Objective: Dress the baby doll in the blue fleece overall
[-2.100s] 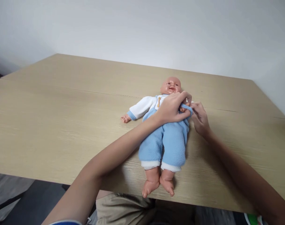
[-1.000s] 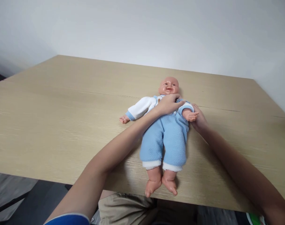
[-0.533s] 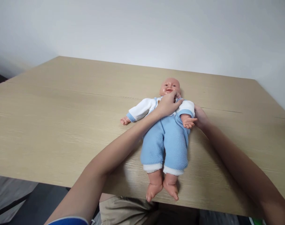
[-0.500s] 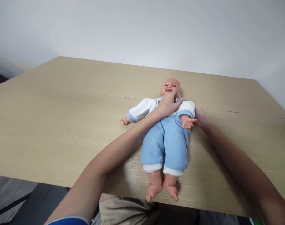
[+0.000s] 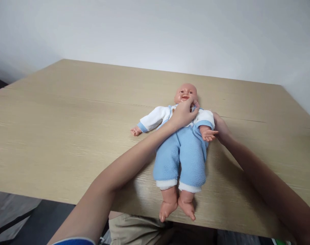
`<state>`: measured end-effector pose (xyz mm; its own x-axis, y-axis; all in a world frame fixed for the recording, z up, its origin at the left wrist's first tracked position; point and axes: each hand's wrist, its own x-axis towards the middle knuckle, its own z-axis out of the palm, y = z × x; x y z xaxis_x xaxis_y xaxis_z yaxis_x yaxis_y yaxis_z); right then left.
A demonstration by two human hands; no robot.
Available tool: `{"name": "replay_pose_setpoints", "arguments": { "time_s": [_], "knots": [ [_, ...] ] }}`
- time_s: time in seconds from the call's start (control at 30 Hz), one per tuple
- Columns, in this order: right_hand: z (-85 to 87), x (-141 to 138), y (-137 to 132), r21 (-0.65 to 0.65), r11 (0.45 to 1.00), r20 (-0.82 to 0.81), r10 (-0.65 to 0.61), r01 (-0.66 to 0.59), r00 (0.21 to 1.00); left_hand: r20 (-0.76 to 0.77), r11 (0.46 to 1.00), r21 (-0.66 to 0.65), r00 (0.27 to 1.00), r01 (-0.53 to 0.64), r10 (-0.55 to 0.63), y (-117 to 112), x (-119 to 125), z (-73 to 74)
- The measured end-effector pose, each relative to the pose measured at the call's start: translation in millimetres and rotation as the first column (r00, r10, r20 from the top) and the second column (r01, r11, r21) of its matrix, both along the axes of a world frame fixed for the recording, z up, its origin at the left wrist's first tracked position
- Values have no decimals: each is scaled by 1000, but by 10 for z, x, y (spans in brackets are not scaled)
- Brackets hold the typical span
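A baby doll (image 5: 167, 166) in light blue trousers and a white top with blue cuffs lies face up on the wooden table (image 5: 55, 143), feet towards me. My left hand (image 5: 184, 114) rests across its upper chest. Its thumb and fingers are closed on the clothes at the collar, just below the doll's chin. At the doll's right-side arm in view, my right hand (image 5: 222, 128) grips the white sleeve (image 5: 205, 117) from behind and outside. The arm and sleeve hide most of that hand's fingers. The doll's other arm (image 5: 155, 118) lies stretched out to the left.
A pale wall (image 5: 155, 34) stands behind the table's far edge. Thin seams run across the tabletop. The near edge lies just past the doll's feet, with my lap (image 5: 134, 229) below it and a dark seat (image 5: 47, 221) at lower left.
My right hand has shifted slightly right, and the doll's arm and sleeve on that side have moved outward with it. My left hand stays at the collar.
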<state>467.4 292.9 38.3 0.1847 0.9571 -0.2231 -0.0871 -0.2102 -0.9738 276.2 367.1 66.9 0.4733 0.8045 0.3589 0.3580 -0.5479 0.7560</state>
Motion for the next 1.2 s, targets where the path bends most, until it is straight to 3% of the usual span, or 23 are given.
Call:
{"name": "replay_pose_setpoints", "arguments": {
  "time_s": [0.17, 0.23, 0.4, 0.53, 0.67, 0.77, 0.93, 1.1, 1.17, 1.2],
  "knots": [
    [263, 122, -350, -183, 978, -8, 104, -104, 995, -76, 999, 33, 997, 35, -32, -50, -4, 12],
    [305, 150, -473, -186, 972, 34, 149, -141, 988, -101, 998, 29, 993, 57, -53, -70, -9, 31],
    [258, 230, -721, -161, 973, 144, 191, -167, 971, -145, 997, 31, 987, 74, -68, -89, -10, 58],
    [149, 450, -830, -134, 989, 318, 110, -70, 942, -172, 997, 45, 983, 67, -59, -84, 1, 55],
    [-5, 722, -883, 134, 989, 591, -132, 65, 796, -178, 996, 57, 982, 72, -61, -79, 3, 50],
    [-92, 852, -903, 244, 966, 700, -235, 83, 675, -191, 995, 74, 980, 64, -49, -83, -12, 55],
    [-162, 940, -885, 292, 955, 816, -221, -52, 534, -295, 984, 173, 956, 42, 11, -95, -79, 115],
    [-134, 872, -897, 470, 871, 862, -418, -145, 286, -394, 955, 297, 912, 6, 117, -73, -164, 197],
    [-91, 732, -939, 515, 842, 843, -465, -158, 269, -392, 950, 311, 911, 3, 126, -64, -187, 219],
    [-71, 634, -966, 522, 837, 833, -460, -165, 308, -385, 949, 315, 915, 7, 121, -63, -195, 229]
  ]
}}
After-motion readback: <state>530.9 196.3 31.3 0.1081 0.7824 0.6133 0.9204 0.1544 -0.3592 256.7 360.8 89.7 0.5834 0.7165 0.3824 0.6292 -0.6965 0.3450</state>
